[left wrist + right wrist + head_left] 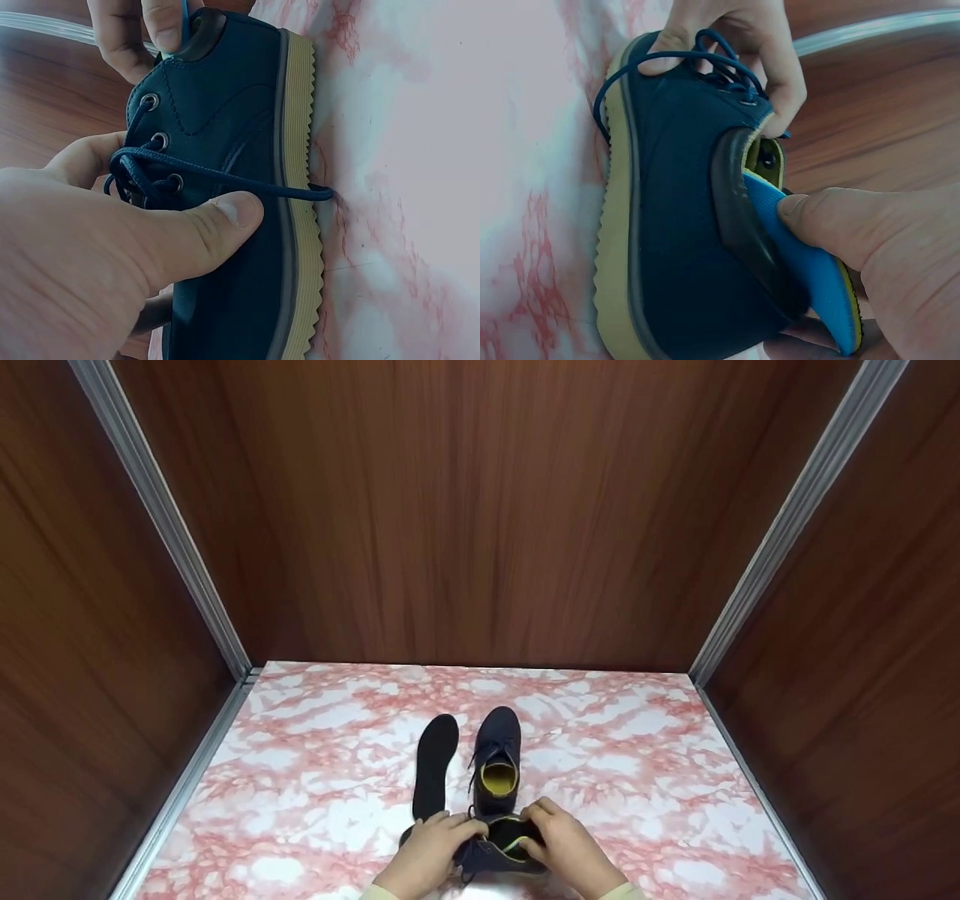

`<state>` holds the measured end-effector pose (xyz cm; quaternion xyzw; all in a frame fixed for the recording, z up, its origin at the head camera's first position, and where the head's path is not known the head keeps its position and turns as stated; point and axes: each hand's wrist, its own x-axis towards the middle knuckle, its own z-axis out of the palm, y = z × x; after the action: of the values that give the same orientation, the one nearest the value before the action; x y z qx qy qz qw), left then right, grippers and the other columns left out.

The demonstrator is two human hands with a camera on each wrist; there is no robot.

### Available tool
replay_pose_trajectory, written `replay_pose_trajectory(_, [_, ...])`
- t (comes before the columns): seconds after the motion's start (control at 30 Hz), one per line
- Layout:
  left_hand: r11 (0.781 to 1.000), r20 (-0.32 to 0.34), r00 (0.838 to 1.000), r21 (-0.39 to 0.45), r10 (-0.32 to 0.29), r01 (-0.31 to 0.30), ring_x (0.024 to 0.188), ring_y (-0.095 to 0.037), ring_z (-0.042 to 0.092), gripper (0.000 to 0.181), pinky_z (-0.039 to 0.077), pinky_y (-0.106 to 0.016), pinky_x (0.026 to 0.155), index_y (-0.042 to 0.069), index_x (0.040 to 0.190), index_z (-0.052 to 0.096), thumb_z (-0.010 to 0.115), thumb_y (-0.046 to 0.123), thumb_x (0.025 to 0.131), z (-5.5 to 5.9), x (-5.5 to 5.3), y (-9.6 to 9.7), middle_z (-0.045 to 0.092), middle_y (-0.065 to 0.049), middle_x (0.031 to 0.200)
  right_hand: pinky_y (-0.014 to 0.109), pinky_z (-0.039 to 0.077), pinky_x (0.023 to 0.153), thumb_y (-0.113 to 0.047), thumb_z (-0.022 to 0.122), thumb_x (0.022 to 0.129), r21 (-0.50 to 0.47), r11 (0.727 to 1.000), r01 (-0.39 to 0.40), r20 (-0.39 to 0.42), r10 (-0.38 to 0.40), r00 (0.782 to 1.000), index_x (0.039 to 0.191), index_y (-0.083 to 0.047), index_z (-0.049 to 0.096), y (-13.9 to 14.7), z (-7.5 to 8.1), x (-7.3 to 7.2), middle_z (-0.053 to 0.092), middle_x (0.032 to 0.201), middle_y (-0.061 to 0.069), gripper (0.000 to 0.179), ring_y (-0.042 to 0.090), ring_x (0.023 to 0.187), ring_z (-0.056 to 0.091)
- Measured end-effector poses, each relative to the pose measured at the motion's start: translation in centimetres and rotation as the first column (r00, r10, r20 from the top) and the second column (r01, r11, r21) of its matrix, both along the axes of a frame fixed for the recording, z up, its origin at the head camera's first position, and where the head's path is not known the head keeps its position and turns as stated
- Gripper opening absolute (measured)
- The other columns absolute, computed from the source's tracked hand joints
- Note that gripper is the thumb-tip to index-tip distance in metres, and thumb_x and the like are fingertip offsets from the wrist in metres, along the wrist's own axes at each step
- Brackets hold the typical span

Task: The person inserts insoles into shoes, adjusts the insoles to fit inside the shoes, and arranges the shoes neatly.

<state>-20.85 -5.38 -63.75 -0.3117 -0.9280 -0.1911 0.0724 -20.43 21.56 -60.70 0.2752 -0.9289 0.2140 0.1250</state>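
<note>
A navy lace-up shoe [487, 861] with a tan ridged sole stands sideways on the table, toe to the left. My left hand [439, 844] grips its front across the laces [225, 176], thumb lying on the near side. At the heel end, my right hand [562, 840] pinches a blue insole [780, 229] with a yellow edge and a dark underside. The insole's front part runs into the shoe opening and is hidden there, while its heel end sticks out above the dark collar [742, 202].
A matching shoe [499, 735] with a yellow lining stands just beyond, toe pointing away. Left of it, a black insole [435, 765] lies flat. The table [637, 765] has a red and white marbled top, enclosed by brown wood-grain panels [480, 525] at the back and sides.
</note>
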Motion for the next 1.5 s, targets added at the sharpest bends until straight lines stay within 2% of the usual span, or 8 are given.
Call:
replay_pose_trajectory(0.17, [1.0,0.007,1.0,-0.002,0.004,-0.004,0.105,-0.022,0.069,0.066,0.061,-0.071,0.078,0.041,0.133,0.067,0.079,-0.005,0.086,0.0,0.2,0.0,0.077,0.006,0.127,0.035,0.064,0.086,-0.014,0.089,0.088,0.001,1.0,-0.004,-0.015,0.004,1.0,0.112,-0.006,0.072,-0.2,-0.2,0.0,0.067,0.107,0.002,0.03,0.013,0.094,0.07])
replay_pose_trajectory(0.4, [1.0,0.033,0.999,0.001,0.014,-0.014,0.113,-0.029,0.071,0.067,0.06,-0.074,0.081,0.042,0.135,0.067,0.078,-0.005,0.087,0.0,0.3,-0.1,0.076,0.005,0.132,0.035,0.063,0.088,-0.022,0.094,0.083,-0.016,1.0,-0.001,0.12,0.003,0.993,0.121,-0.003,0.071,0.3,0.0,0.0,0.066,0.115,0.001,0.049,0.012,0.098,0.069])
replay_pose_trajectory(0.63, [1.0,0.047,0.999,0.002,0.014,-0.014,0.121,-0.037,0.07,0.068,0.058,-0.077,0.085,0.042,0.136,0.066,0.078,-0.004,0.087,0.0,0.2,0.0,0.074,0.003,0.139,0.042,0.065,0.093,-0.025,0.102,0.072,0.112,0.994,0.008,0.17,-0.027,0.985,0.13,0.004,0.07,1.3,1.8,0.1,0.072,0.119,0.008,0.072,0.022,0.1,0.074])
replay_pose_trajectory(0.77, [1.0,0.053,0.998,0.006,0.017,-0.017,0.124,-0.041,0.07,0.069,0.057,-0.079,0.087,0.041,0.136,0.066,0.078,-0.005,0.087,0.0,0.2,-0.1,0.074,0.001,0.141,0.044,0.065,0.089,-0.018,0.103,0.068,0.18,0.984,0.01,0.168,-0.04,0.985,0.124,0.002,0.073,1.7,2.9,0.0,0.075,0.111,0.008,0.067,0.025,0.095,0.076])
replay_pose_trajectory(0.93, [1.0,0.059,0.998,0.019,0.014,-0.015,0.125,-0.046,0.07,0.068,0.056,-0.081,0.087,0.04,0.136,0.066,0.075,-0.007,0.088,0.0,0.2,-0.1,0.073,-0.003,0.144,0.043,0.065,0.08,-0.012,0.099,0.071,0.188,0.982,0.002,0.144,-0.029,0.989,0.114,-0.002,0.074,1.6,3.5,0.0,0.076,0.099,0.007,0.051,0.023,0.086,0.075])
replay_pose_trajectory(1.07, [1.0,0.076,0.997,0.014,0.01,-0.012,0.127,-0.047,0.069,0.069,0.055,-0.083,0.088,0.04,0.137,0.066,0.074,-0.009,0.089,0.0,0.2,-0.1,0.073,-0.004,0.144,0.04,0.063,0.074,-0.012,0.097,0.075,0.164,0.986,-0.006,0.132,-0.016,0.991,0.106,-0.006,0.072,1.5,3.4,0.0,0.075,0.093,0.003,0.04,0.018,0.081,0.072])
replay_pose_trajectory(1.2, [1.0,0.092,0.996,0.013,0.015,-0.017,0.129,-0.049,0.067,0.072,0.054,-0.085,0.088,0.04,0.138,0.066,0.074,-0.011,0.088,0.0,0.0,-0.1,0.072,-0.004,0.144,0.039,0.061,0.07,-0.014,0.095,0.08,0.151,0.988,-0.009,0.077,-0.003,0.997,0.1,-0.009,0.069,1.5,3.2,0.0,0.074,0.09,0.002,0.033,0.017,0.079,0.072])
replay_pose_trajectory(1.5, [0.999,0.1,0.995,0.038,0.008,-0.011,0.129,-0.051,0.067,0.071,0.052,-0.087,0.087,0.038,0.138,0.067,0.076,-0.009,0.086,0.1,-0.1,0.0,0.072,-0.005,0.144,0.04,0.062,0.073,-0.016,0.091,0.086,0.135,0.991,-0.007,0.045,0.0,0.999,0.105,-0.007,0.068,1.1,2.4,0.0,0.075,0.095,0.005,0.031,0.022,0.084,0.075])
